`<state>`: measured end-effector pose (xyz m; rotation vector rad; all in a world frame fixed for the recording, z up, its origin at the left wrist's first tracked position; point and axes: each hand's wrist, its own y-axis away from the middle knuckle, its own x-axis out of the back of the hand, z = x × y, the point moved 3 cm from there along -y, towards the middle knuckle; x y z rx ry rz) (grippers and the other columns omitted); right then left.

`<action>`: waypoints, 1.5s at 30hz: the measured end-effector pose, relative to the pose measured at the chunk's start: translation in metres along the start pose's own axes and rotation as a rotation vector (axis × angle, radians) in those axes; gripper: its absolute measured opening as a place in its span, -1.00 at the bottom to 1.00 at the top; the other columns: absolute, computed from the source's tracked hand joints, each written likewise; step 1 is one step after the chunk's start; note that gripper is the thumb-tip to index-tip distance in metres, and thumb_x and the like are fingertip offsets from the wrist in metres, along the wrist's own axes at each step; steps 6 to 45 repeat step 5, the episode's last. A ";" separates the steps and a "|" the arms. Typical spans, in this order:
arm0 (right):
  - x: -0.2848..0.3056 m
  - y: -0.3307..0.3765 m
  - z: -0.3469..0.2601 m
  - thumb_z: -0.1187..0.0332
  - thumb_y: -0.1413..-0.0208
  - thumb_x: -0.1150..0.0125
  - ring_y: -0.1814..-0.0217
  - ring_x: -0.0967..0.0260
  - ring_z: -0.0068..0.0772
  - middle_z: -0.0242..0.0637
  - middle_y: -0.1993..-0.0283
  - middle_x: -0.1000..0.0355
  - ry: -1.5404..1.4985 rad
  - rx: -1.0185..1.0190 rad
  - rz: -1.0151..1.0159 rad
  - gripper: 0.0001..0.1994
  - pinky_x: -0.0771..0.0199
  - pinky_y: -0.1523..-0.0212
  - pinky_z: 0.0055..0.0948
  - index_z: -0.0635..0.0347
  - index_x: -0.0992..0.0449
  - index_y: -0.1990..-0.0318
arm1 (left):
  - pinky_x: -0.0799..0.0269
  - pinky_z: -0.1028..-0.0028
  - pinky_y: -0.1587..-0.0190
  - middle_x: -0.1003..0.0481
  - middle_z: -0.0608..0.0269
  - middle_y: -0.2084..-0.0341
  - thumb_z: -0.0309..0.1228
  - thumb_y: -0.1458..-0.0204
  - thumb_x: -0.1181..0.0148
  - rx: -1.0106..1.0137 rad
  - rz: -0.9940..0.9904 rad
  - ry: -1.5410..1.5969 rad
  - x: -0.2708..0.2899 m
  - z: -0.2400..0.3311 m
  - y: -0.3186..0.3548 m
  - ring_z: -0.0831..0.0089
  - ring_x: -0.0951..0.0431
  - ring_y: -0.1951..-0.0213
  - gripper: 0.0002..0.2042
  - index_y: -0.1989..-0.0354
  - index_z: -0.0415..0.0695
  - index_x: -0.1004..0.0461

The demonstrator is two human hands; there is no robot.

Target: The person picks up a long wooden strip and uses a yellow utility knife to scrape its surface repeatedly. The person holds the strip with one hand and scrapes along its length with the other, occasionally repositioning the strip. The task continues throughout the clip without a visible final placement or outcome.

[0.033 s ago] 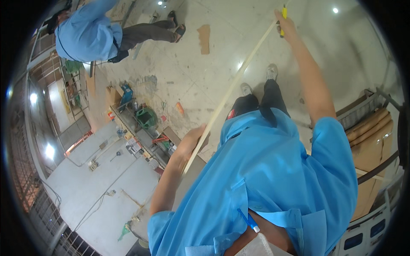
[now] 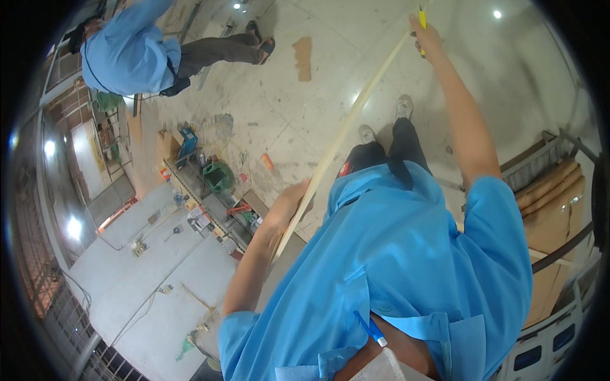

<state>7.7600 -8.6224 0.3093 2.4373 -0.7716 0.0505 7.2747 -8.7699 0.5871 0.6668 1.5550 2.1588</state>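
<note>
Nothing really moved: left hand [image 2: 293,198] still gripped the long wooden strip [image 2: 346,133], right hand [image 2: 427,39] still pinched a yellow pencil [image 2: 422,19].

Strip [image 2: 343,133] lower end hidden behind left hand [image 2: 289,203]; top end runs toward the frame edge. Shelf [image 2: 210,197] clutter too small to identify. Co-worker [image 2: 127,54] cut off at the rim.

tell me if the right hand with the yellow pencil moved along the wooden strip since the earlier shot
No. The right hand sits at the same spot near the top of the wooden strip, unchanged against the brown floor patch.
</note>
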 end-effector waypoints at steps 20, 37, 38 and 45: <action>0.016 0.087 0.010 -0.26 -0.30 -0.15 0.08 -0.59 -0.26 -0.09 0.01 -0.59 0.365 0.304 0.258 -0.36 -0.53 0.03 -0.26 0.24 -0.48 -0.08 | -0.16 0.47 0.52 -0.32 0.42 0.65 0.10 -0.44 0.14 -0.120 -0.038 -0.152 -0.019 0.032 -0.061 0.60 -0.23 0.59 -0.47 0.44 -0.05 -0.43; 0.016 0.087 0.010 -0.26 -0.30 -0.15 0.08 -0.59 -0.26 -0.09 0.01 -0.59 0.365 0.304 0.258 -0.36 -0.53 0.03 -0.26 0.24 -0.48 -0.08 | -0.16 0.47 0.52 -0.32 0.42 0.65 0.10 -0.44 0.14 -0.120 -0.038 -0.152 -0.019 0.032 -0.061 0.60 -0.23 0.59 -0.47 0.44 -0.05 -0.43; 0.016 0.087 0.010 -0.26 -0.30 -0.15 0.08 -0.59 -0.26 -0.09 0.01 -0.59 0.365 0.304 0.258 -0.36 -0.53 0.03 -0.26 0.24 -0.48 -0.08 | -0.16 0.47 0.52 -0.32 0.42 0.65 0.10 -0.44 0.14 -0.120 -0.038 -0.152 -0.019 0.032 -0.061 0.60 -0.23 0.59 -0.47 0.44 -0.05 -0.43; 0.016 0.087 0.010 -0.26 -0.30 -0.15 0.08 -0.59 -0.26 -0.09 0.01 -0.59 0.365 0.304 0.258 -0.36 -0.53 0.03 -0.26 0.24 -0.48 -0.08 | -0.16 0.47 0.52 -0.32 0.42 0.65 0.10 -0.44 0.14 -0.120 -0.038 -0.152 -0.019 0.032 -0.061 0.60 -0.23 0.59 -0.47 0.44 -0.05 -0.43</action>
